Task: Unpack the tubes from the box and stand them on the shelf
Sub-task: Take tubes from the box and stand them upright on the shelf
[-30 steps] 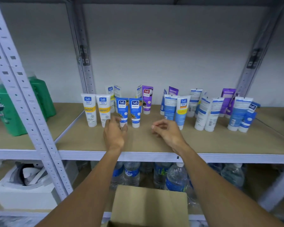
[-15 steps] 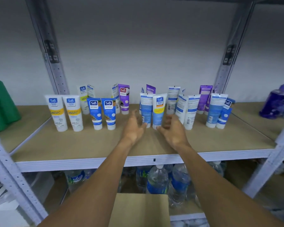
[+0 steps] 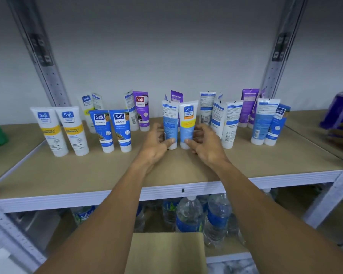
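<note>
Both our hands have closed in, left hand (image 3: 156, 143) grasping the back-facing tube (image 3: 169, 125), right hand (image 3: 203, 144) the yellow-banded tube (image 3: 187, 125), upright mid-shelf (image 3: 186, 191); next, straighten and release.

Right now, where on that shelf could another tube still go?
Bare board runs along the shelf's front edge, ahead of the tubes, widest at front right. A smaller gap lies between the blue Naturals tubes and the left hand. The back rows are crowded, and both hands flank the centre pair.
</note>
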